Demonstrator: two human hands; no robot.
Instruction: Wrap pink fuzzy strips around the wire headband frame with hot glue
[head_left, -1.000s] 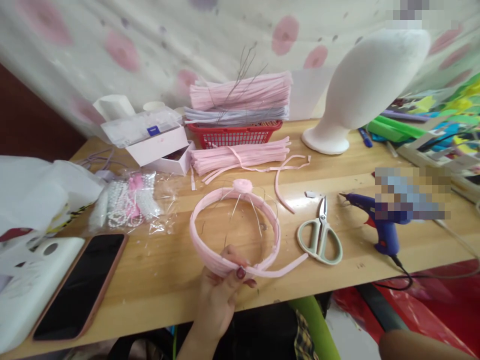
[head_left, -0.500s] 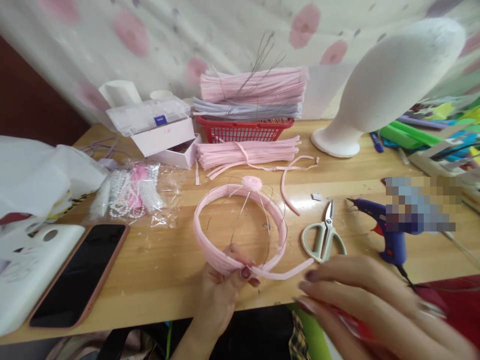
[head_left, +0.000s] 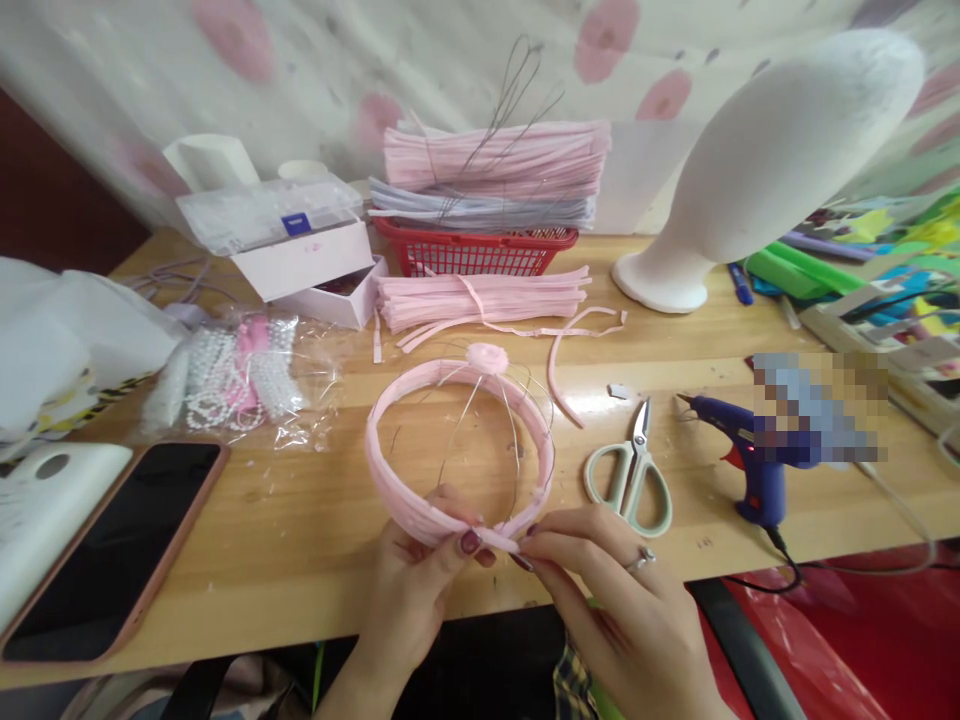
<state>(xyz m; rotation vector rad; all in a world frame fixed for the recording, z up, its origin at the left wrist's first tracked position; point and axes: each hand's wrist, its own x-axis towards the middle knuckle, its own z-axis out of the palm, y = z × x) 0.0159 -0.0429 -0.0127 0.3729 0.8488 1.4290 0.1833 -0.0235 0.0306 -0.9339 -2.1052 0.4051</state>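
A round pink hoop [head_left: 380, 462], made of fuzzy pink strips over wire, is held just above the table's front part. Thin wires cross its inside, and a fluffy pink knob [head_left: 487, 358] sits at its far side. My left hand [head_left: 420, 570] grips the near rim, thumb on top and fingers beneath. With thumb and fingers closed, my right hand [head_left: 611, 590] pinches the loose pink strip [head_left: 498, 541] where it leaves the rim, close beside my left thumb. The strip's end is hidden in the right fingers.
Scissors [head_left: 630, 480] and a blue glue gun [head_left: 750, 440] lie to the right. A phone [head_left: 120, 550] and bagged pearl strings [head_left: 240, 375] are at the left. Behind are bundled pink strips [head_left: 480, 300], a red basket [head_left: 472, 250] and a white foam head [head_left: 765, 160].
My right hand has come in from the lower right and taken hold of the loose pink strip at the hoop's near rim. The view has shifted slightly to the right.
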